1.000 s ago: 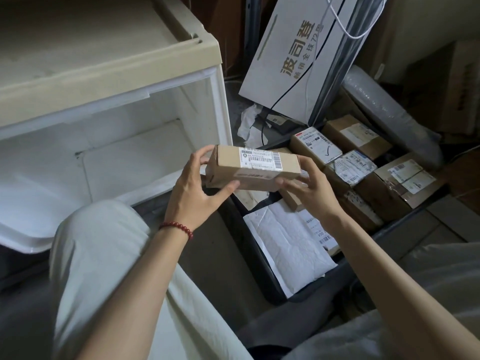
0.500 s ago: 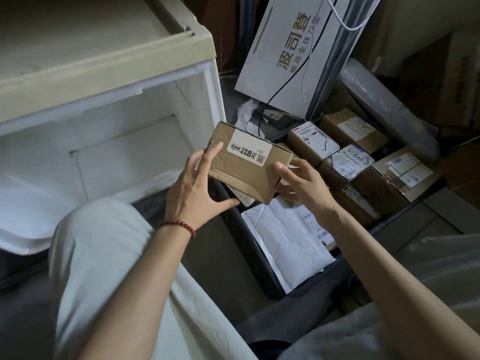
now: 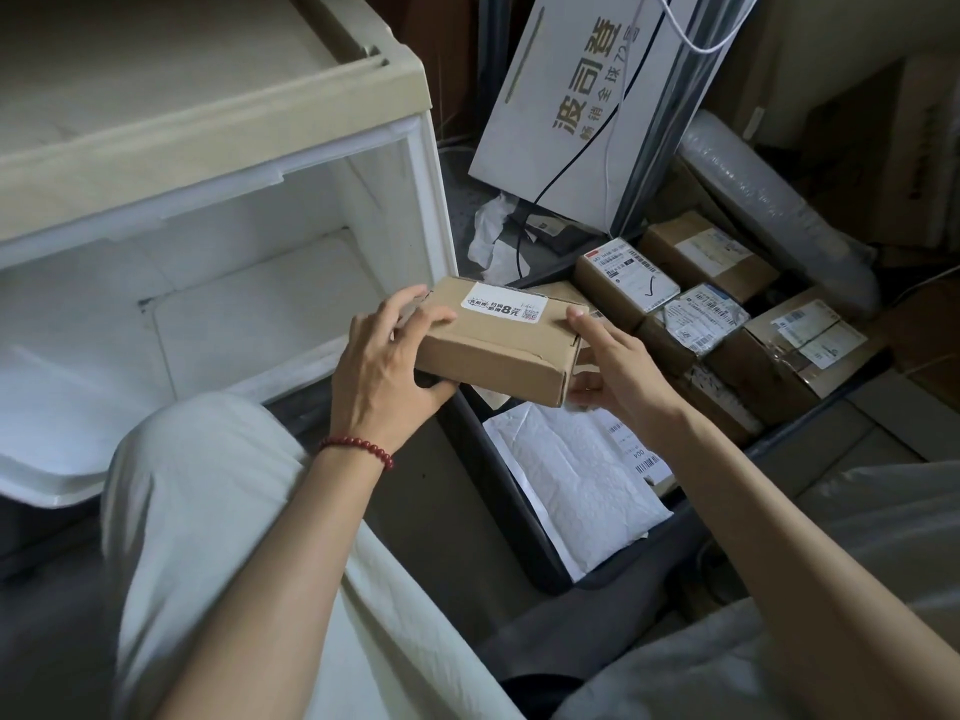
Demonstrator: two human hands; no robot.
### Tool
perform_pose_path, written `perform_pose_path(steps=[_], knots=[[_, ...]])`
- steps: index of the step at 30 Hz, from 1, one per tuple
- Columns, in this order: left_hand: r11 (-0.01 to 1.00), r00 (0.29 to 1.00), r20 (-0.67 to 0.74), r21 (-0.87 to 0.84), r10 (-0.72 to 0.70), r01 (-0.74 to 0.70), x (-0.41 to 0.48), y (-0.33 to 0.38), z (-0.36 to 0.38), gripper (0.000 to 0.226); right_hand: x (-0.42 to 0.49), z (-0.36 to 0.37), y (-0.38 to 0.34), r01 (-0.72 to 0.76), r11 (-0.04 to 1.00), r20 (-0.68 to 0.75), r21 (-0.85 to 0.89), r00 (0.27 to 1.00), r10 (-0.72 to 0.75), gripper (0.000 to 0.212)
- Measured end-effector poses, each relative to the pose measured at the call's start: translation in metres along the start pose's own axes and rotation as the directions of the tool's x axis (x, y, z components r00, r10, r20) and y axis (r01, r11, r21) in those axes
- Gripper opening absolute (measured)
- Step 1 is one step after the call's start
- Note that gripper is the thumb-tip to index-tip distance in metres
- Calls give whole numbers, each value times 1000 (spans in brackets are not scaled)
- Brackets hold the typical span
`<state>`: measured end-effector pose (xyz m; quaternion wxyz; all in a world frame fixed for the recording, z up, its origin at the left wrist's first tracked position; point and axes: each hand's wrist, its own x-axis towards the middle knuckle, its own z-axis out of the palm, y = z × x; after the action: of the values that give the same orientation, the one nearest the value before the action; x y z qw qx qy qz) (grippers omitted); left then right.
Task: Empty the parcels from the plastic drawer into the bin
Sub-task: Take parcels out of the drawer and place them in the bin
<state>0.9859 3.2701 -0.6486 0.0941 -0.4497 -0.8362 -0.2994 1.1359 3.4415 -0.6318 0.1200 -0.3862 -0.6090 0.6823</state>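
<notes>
Two hands point(image 3: 382, 366) point(image 3: 621, 368), one held parcel point(image 3: 498, 350), one drawer point(image 3: 234, 330), one bin point(image 3: 613, 571) — four plainly visible boxes point(image 3: 626, 280) point(image 3: 706, 254) point(image 3: 698, 319) point(image 3: 800, 340), one white mailer point(image 3: 571, 480)

brown cardboard parcel point(image 3: 498, 350) with a white sticker point(image 3: 504, 308) printed in black; white plastic drawer point(image 3: 410, 210); beige cabinet top point(image 3: 208, 142); dark grey bin point(image 3: 613, 576); white bubble mailer point(image 3: 571, 480), dimpled all over; dark red bead bracelet point(image 3: 358, 446); white carton point(image 3: 561, 65) with gold characters.

Cardboard box point(image 3: 498, 356) flipped from barcode-label face to sticker point(image 3: 505, 309) face, now level.
</notes>
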Motion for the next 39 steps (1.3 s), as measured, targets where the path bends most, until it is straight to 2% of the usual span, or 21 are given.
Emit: perform_pose_path(steps=[3,6,11,16,19,22,26,29,33,36,39], knots=[[999,998,-53,-34,38,-39,1,0,0,47,0,-1,0,-31,999,-4,43,1000,31,54],[998,998,-59,-57,9,-13,1,1,0,41,0,-3,-1,-53,993,-11,102,998,54,57],[985,997,18,-156,-70,72,0,3,1,47,2,-7,-1,-4,1000,-33,-24,999,3,48],[938,980,123,-292,-159,189,0,4,5,44,-1,-11,4,53,997,-8,49,999,-53,33],[922,969,176,-316,-175,224,1,4,11,40,-2,-15,6,74,997,19,21,997,-74,49],[905,959,225,-349,-173,245,3,5,18,39,-5,-23,6,90,996,-20,4,996,-89,66],[885,947,289,-393,-137,248,8,16,31,40,-8,-42,7,104,995,-93,7,990,-103,70],[903,944,319,-376,-86,209,8,29,45,49,-13,-55,14,110,983,-163,-148,977,-134,66],[931,931,364,-345,12,123,7,48,59,79,-21,-74,26,98,966,-296,-238,940,-169,53],[940,879,464,-336,105,65,8,69,70,104,-26,-94,30,26,927,-418,-375,887,-194,61],[933,824,533,-360,195,12,7,90,85,114,-31,-111,36,-57,892,-511,-449,835,-204,58]])
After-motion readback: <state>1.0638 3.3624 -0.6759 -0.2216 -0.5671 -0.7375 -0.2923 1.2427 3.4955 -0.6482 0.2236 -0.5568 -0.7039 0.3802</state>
